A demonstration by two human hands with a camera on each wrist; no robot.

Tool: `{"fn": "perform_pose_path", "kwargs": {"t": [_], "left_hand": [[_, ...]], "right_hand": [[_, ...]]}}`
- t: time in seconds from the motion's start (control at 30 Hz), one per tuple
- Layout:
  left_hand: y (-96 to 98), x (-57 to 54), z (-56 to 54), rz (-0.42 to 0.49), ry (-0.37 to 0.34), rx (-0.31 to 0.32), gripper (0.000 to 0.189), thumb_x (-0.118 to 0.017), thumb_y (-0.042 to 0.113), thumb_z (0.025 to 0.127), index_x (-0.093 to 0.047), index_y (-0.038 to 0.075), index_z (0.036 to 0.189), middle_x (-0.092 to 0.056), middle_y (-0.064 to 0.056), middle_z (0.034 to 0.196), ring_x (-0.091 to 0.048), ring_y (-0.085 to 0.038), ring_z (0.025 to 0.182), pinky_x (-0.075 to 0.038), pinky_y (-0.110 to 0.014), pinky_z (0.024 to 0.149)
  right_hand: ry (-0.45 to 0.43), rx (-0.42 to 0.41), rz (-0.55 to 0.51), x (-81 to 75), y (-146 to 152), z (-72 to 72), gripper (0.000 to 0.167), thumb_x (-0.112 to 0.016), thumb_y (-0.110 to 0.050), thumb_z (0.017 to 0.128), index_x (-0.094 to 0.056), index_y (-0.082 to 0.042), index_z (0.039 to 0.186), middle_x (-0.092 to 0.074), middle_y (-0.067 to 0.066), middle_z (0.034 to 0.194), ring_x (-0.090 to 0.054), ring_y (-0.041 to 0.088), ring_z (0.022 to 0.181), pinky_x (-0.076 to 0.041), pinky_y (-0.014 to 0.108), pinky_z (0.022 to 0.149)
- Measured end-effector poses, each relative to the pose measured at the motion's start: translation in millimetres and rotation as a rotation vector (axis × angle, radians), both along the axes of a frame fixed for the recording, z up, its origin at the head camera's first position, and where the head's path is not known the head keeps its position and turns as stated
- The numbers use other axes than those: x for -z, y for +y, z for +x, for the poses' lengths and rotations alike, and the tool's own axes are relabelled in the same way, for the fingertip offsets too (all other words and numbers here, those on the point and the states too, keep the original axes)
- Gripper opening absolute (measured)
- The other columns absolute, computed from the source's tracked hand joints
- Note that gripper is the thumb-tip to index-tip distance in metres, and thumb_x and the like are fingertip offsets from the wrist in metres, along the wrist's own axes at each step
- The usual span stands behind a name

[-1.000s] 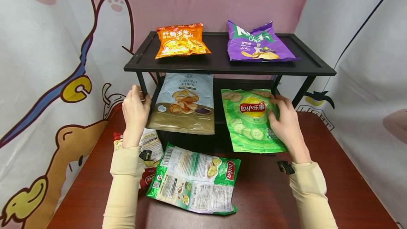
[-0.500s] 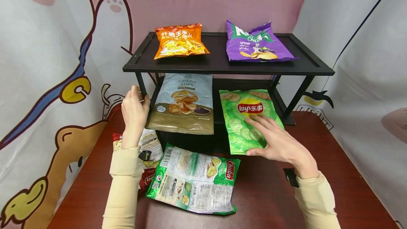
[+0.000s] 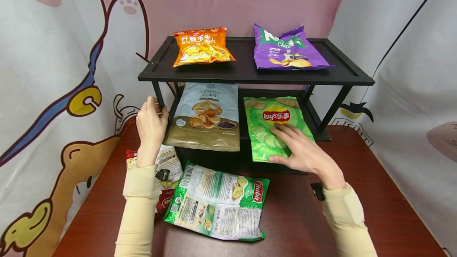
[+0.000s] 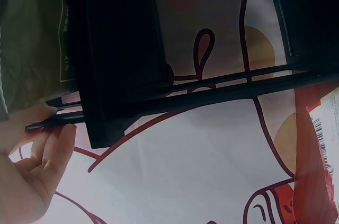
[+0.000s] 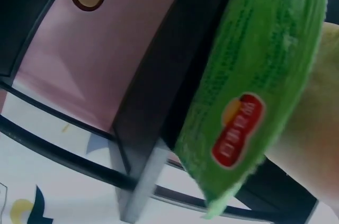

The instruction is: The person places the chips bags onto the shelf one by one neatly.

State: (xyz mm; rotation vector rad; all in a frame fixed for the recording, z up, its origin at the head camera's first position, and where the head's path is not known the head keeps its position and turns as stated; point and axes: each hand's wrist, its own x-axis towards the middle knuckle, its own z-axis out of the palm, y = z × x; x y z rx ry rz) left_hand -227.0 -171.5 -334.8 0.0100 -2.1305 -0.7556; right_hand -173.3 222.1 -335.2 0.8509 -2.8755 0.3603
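Note:
My left hand (image 3: 151, 124) grips the front left post of a black two-tier shelf (image 3: 232, 77); in the left wrist view its thumb and fingers (image 4: 64, 147) lie on either side of the dark bar. On the lower tier, my right hand (image 3: 308, 154) rests with outstretched fingers on the front of a green Lay's chip bag (image 3: 260, 132). The thumb lies near that bag's bottom edge. From the right wrist view, the bag's side (image 5: 259, 70) shows close to the shelf frame. Left of it leans a blue and gold cassava chips bag (image 3: 203, 130).
On the upper tier sit an orange snack bag (image 3: 203, 46) and a purple chip bag (image 3: 285, 50). A green and white Chuba bag (image 3: 219, 201) lies on the table (image 3: 292, 217) in front, partly over a red and white bag (image 3: 169, 165).
The right hand has left the Lay's bag's right edge for its front. Hand and bag have since moved up and slightly left, deeper onto the lower tier. The left hand stays put.

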Motion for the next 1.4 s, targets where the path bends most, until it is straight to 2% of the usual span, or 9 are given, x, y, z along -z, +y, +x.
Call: {"fn": "perform_pose_path", "kwargs": {"t": [0.27, 0.47, 0.57, 0.8, 0.87, 0.97, 1.07, 1.4], "left_hand": [[0.7, 0.8, -0.5, 0.002, -0.011, 0.001, 0.015, -0.061, 0.006, 0.083, -0.054, -0.003, 0.093, -0.064, -0.022, 0.082, -0.061, -0.045, 0.076, -0.043, -0.052, 0.065], [-0.2, -0.2, -0.1, 0.001, 0.004, -0.001, 0.015, -0.061, 0.005, 0.083, -0.054, -0.004, 0.093, -0.064, -0.023, 0.082, -0.062, -0.044, 0.075, -0.044, -0.051, 0.065], [-0.6, 0.1, -0.1, 0.004, 0.001, -0.003, 0.015, -0.061, 0.005, 0.083, -0.054, -0.004, 0.092, -0.064, -0.023, 0.082, -0.061, -0.044, 0.074, -0.044, -0.051, 0.064], [-0.4, 0.6, -0.3, 0.001, -0.007, 0.002, 0.015, -0.061, 0.006, 0.084, -0.054, -0.004, 0.093, -0.064, -0.023, 0.082, -0.061, -0.044, 0.075, -0.044, -0.051, 0.064], [-0.8, 0.8, -0.7, -0.003, -0.005, -0.001, 0.015, -0.061, 0.006, 0.084, -0.054, -0.004, 0.093, -0.064, -0.023, 0.082, -0.061, -0.044, 0.075, -0.044, -0.051, 0.064], [-0.8, 0.1, 0.0, -0.002, -0.002, -0.001, 0.015, -0.061, 0.006, 0.083, -0.054, -0.004, 0.093, -0.064, -0.023, 0.082, -0.061, -0.045, 0.075, -0.044, -0.051, 0.065], [-0.3, 0.1, 0.0, 0.001, -0.002, 0.001, 0.015, -0.061, 0.006, 0.083, -0.054, -0.004, 0.093, -0.063, -0.023, 0.082, -0.061, -0.045, 0.075, -0.044, -0.051, 0.064], [-0.8, 1.2, -0.7, -0.004, -0.005, 0.001, 0.014, -0.061, 0.006, 0.084, -0.054, -0.003, 0.092, -0.064, -0.023, 0.083, -0.062, -0.043, 0.076, -0.045, -0.051, 0.065]], "right_hand": [[-0.049, 0.021, -0.025, 5.8, -1, -27.1, 0.076, -0.064, -0.048, 0.085, -0.038, -0.01, 0.145, -0.031, 0.018, 0.154, -0.026, 0.043, 0.141, -0.027, 0.059, 0.11], [-0.073, 0.037, -0.02, 5.3, -4, -37.8, 0.077, -0.062, -0.051, 0.085, -0.037, -0.012, 0.146, -0.028, 0.016, 0.155, -0.023, 0.041, 0.143, -0.024, 0.058, 0.112], [-0.026, 0.043, -0.006, 5.7, -6, -36.1, 0.077, -0.064, -0.051, 0.083, -0.04, -0.011, 0.144, -0.033, 0.017, 0.153, -0.027, 0.041, 0.141, -0.027, 0.058, 0.111], [0.275, 0.032, -0.037, 6.2, -13, -10.8, 0.059, -0.069, -0.044, 0.08, -0.059, -0.009, 0.126, -0.058, 0.015, 0.13, -0.05, 0.036, 0.122, -0.038, 0.051, 0.103], [0.324, 0.038, -0.05, 5.7, -16, -4.8, 0.056, -0.07, -0.043, 0.079, -0.062, -0.009, 0.122, -0.062, 0.014, 0.125, -0.053, 0.035, 0.118, -0.041, 0.049, 0.101], [0.333, 0.041, -0.057, 7.1, -17, -0.9, 0.055, -0.071, -0.043, 0.078, -0.064, -0.009, 0.12, -0.064, 0.014, 0.121, -0.056, 0.034, 0.114, -0.043, 0.048, 0.098], [0.31, 0.047, -0.054, 10.4, -18, -3.1, 0.054, -0.07, -0.043, 0.08, -0.064, -0.008, 0.121, -0.063, 0.014, 0.123, -0.055, 0.035, 0.116, -0.044, 0.048, 0.098], [0.257, 0.078, -0.059, 20.6, -18, -26.5, 0.055, -0.065, -0.042, 0.085, -0.057, -0.012, 0.13, -0.053, 0.015, 0.137, -0.048, 0.036, 0.126, -0.039, 0.05, 0.104]]}}
